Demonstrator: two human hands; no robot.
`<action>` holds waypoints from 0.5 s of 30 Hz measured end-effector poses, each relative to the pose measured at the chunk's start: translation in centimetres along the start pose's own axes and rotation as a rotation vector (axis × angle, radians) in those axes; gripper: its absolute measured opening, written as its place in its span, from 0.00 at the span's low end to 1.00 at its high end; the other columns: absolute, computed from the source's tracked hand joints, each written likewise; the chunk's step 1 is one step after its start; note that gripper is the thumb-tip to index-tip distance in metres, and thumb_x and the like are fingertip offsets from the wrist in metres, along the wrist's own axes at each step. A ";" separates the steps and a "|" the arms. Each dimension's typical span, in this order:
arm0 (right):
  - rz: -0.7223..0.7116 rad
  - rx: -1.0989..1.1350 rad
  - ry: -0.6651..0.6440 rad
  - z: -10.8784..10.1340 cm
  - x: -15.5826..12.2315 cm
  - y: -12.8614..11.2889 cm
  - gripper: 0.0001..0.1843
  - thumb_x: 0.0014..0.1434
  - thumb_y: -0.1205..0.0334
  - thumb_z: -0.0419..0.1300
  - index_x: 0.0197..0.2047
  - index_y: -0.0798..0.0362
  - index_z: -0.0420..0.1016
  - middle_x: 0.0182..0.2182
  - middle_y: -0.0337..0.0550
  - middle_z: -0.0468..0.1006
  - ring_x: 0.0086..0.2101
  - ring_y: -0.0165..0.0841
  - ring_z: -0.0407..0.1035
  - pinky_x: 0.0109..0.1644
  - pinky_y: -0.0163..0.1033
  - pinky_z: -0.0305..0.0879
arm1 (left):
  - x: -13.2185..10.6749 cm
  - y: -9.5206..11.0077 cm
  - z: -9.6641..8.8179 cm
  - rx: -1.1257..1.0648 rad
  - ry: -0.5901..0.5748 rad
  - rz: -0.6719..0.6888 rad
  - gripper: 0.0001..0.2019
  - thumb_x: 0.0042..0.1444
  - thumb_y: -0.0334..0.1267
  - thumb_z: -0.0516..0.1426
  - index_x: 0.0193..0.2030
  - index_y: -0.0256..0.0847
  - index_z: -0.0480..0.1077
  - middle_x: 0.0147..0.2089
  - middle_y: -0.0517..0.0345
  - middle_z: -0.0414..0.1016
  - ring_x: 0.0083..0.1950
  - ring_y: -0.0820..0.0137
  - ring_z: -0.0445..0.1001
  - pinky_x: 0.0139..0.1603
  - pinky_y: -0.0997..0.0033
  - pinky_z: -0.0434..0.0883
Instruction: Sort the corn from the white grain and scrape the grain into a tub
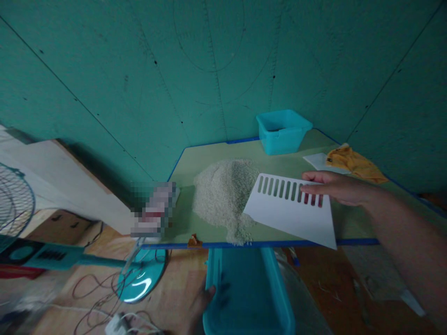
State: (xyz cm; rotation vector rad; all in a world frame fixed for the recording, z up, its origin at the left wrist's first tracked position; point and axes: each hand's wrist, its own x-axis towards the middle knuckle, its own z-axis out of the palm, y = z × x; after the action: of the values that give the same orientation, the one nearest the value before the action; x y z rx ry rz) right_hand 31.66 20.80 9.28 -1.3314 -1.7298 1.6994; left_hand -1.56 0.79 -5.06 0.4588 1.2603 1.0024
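Note:
A pile of white rice (pixel 225 193) lies on a green table top (pixel 296 163) with a blue edge. My right hand (pixel 337 187) is closed on the slotted top edge of a white plastic scraper (pixel 291 214), whose blade stands against the right side of the pile. My left hand (pixel 202 302) grips the left rim of a teal plastic tub (pixel 244 293), held below the table's front edge, under the rice. Only the thumb and part of the left hand show.
A second teal tub (pixel 282 130) sits at the table's back by the green wall. An orange cloth (pixel 352 163) on white paper lies at the right. A standing fan (pixel 139 274) and loose cables are on the wooden floor at the left.

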 end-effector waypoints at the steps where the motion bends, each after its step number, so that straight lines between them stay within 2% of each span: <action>1: 0.007 -0.017 -0.019 0.0 0.0 0.0 0.19 0.45 0.49 0.63 0.28 0.52 0.61 0.23 0.35 0.71 0.23 0.27 0.67 0.26 0.32 0.61 | -0.1 -0.1 0.1 -0.005 0.002 -0.001 0.21 0.40 0.42 0.63 0.45 0.46 0.74 0.46 0.52 0.80 0.64 0.46 0.55 0.63 0.48 0.53; 4: 0.024 -0.064 -0.076 -0.1 0.0 0.2 0.19 0.46 0.47 0.63 0.27 0.52 0.61 0.23 0.36 0.71 0.23 0.26 0.66 0.26 0.32 0.60 | -0.5 -0.7 0.1 -0.013 0.010 0.000 0.17 0.43 0.45 0.62 0.41 0.43 0.75 0.45 0.49 0.79 0.62 0.48 0.60 0.63 0.50 0.55; 8: 0.031 -0.130 -0.139 -0.1 -0.1 0.3 0.20 0.47 0.45 0.61 0.28 0.52 0.61 0.23 0.37 0.70 0.23 0.26 0.65 0.25 0.31 0.59 | -0.9 -1.1 0.2 -0.034 0.010 0.002 0.18 0.50 0.47 0.57 0.45 0.38 0.72 0.50 0.48 0.76 0.59 0.55 0.65 0.61 0.43 0.54; 13: 0.039 -0.156 -0.207 0.3 -0.4 -0.2 0.21 0.47 0.44 0.61 0.27 0.53 0.61 0.23 0.37 0.70 0.23 0.26 0.66 0.24 0.30 0.59 | -1.3 -0.7 1.0 -0.077 0.013 0.001 0.22 0.41 0.49 0.62 0.43 0.38 0.75 0.46 0.45 0.79 0.61 0.46 0.61 0.61 0.50 0.57; 15: 0.045 -0.154 -0.213 0.5 -0.4 -0.3 0.21 0.46 0.44 0.61 0.27 0.53 0.61 0.23 0.37 0.71 0.23 0.26 0.67 0.25 0.31 0.60 | -1.9 -0.4 1.5 -0.110 0.017 0.013 0.25 0.42 0.50 0.61 0.45 0.39 0.74 0.48 0.46 0.78 0.62 0.46 0.59 0.61 0.50 0.57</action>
State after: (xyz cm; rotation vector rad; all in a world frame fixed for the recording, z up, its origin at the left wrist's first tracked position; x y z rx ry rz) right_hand 31.34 20.27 9.61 -1.3018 -1.9994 1.8224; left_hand 0.03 -0.63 -3.86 0.3745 1.2117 1.0832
